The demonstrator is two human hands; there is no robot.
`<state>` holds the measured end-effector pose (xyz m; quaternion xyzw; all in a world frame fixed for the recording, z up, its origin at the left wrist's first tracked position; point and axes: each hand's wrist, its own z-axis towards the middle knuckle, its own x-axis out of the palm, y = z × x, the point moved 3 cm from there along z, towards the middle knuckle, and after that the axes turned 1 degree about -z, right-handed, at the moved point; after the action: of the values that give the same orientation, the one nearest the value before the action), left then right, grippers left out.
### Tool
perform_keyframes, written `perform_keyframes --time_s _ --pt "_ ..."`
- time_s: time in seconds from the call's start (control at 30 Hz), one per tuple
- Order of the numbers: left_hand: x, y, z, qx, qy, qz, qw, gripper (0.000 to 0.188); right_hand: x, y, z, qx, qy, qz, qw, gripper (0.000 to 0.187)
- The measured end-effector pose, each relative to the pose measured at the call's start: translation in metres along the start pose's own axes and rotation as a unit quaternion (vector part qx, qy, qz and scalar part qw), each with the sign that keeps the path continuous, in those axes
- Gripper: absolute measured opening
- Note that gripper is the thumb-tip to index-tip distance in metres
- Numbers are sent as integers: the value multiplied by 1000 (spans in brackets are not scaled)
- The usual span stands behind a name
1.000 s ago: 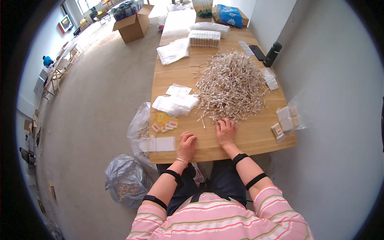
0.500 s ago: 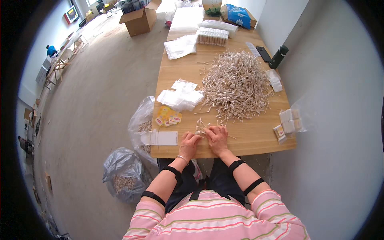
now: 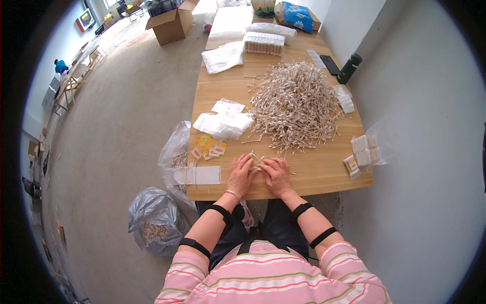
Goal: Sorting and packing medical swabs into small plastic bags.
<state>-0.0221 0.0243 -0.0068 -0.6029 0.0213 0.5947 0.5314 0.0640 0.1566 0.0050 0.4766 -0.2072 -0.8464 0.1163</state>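
Close to the table's near edge, several cotton swabs [image 3: 256, 160] lie gathered between my two hands, their tips pointing different ways. My left hand [image 3: 241, 175] is closed around the left side of this small bunch. My right hand [image 3: 277, 176] grips its right side with curled fingers, a swab or two sticking out past them. Just beyond rises a large heap of loose cotton swabs [image 3: 296, 106]. My fingers hide how many swabs each hand holds.
Left on the table [image 3: 324, 180] are white bags [image 3: 224, 122], yellow-and-white cards [image 3: 208, 147] and a clear-and-white strip [image 3: 206, 175]. Packed swabs [image 3: 365, 150] sit at right, near a wall. A dark bottle [image 3: 350, 68] and phone [image 3: 330, 65] stand farther back. Bagged swabs [image 3: 154, 231] rest on the floor.
My left hand has moved slightly forward and its fingers now reach farther along the swabs. The right hand stays near the same spot. The whole view has shifted a little.
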Motion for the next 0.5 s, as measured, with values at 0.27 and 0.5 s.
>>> perform_keyframes --time_s 0.27,0.5 --pt "0 10 0 8 -113 -81 990 17 -17 -45 0 95 -81 -41 991 12" --pt "-4 7 -10 2 -95 -65 993 14 -16 -48 12 145 -104 -134 975 11"
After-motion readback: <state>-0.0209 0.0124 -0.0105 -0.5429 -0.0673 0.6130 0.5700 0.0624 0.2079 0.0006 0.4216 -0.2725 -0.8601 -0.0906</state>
